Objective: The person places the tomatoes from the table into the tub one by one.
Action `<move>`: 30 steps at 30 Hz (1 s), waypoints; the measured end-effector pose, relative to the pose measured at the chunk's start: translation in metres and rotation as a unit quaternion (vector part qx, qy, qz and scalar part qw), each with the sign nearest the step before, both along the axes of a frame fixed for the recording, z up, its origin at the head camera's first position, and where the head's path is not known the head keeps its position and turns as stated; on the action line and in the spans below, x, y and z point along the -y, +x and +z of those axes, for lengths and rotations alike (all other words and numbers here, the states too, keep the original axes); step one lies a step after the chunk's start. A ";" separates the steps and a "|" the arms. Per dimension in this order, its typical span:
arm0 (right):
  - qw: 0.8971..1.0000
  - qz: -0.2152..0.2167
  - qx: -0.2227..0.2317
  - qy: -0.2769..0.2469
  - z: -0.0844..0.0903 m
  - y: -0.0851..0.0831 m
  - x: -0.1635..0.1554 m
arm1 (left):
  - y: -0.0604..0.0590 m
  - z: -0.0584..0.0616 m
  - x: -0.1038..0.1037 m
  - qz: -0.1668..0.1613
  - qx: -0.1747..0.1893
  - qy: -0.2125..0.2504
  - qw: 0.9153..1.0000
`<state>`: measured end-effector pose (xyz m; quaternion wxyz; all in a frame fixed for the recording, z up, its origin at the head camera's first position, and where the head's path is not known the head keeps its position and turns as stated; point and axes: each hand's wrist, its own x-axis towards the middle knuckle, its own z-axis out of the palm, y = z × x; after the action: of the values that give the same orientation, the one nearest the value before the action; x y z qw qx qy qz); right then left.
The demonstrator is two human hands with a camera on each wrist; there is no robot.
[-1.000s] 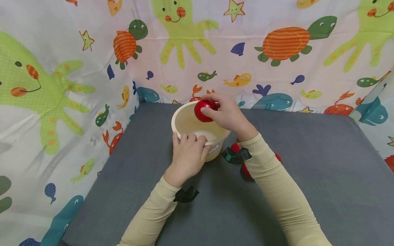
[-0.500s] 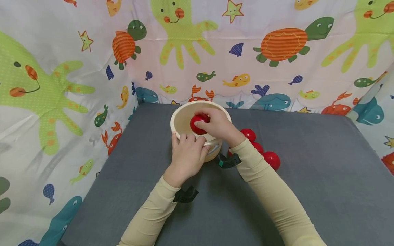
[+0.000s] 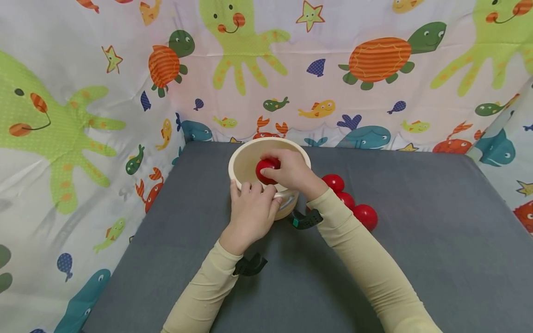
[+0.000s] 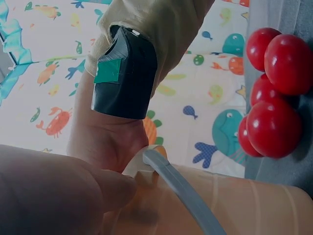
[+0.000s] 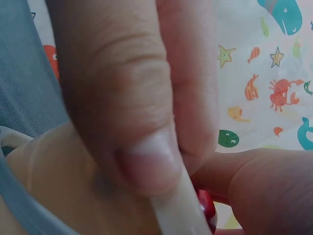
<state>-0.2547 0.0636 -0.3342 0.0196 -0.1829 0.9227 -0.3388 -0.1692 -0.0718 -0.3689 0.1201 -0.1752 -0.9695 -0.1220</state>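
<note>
From my distant seat I look at the hands over a grey table. The left hand holds the near rim of a cream bucket: its fingers lie over the edge, and its thumb is on the outer wall, just beside the grey handle. The right hand reaches inside the mouth of this bucket, and it grips a red ball between thumb and fingers. So the ball is within the bucket, below the far rim, but I cannot tell if it touches the bottom. In my right wrist view, only a small part of it shows.

On the table, to the right of the bucket, other red balls lie close together; I count five of them in the left wrist view, partly one behind another. In the head view the right sleeve covers some of them. Each wrist carries a dark band. Around the table I see a white curtain, printed with turtles, fish and whales.
</note>
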 end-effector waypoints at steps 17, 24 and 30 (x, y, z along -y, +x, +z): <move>0.999 -0.021 -0.006 -0.043 -0.003 -0.001 -0.003 | 0.000 -0.002 -0.001 0.001 -0.019 -0.008 1.000; 0.998 -0.019 -0.009 -0.052 -0.002 0.000 -0.004 | 0.001 -0.001 -0.001 -0.001 -0.023 -0.010 1.000; 0.998 -0.022 -0.008 -0.059 -0.002 -0.002 -0.005 | 0.001 -0.001 0.000 0.001 -0.024 -0.009 1.000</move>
<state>-0.2564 0.0691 -0.3360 -0.0056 -0.1657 0.9053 -0.3911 -0.1680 -0.0717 -0.3700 0.1419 -0.1786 -0.9675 -0.1089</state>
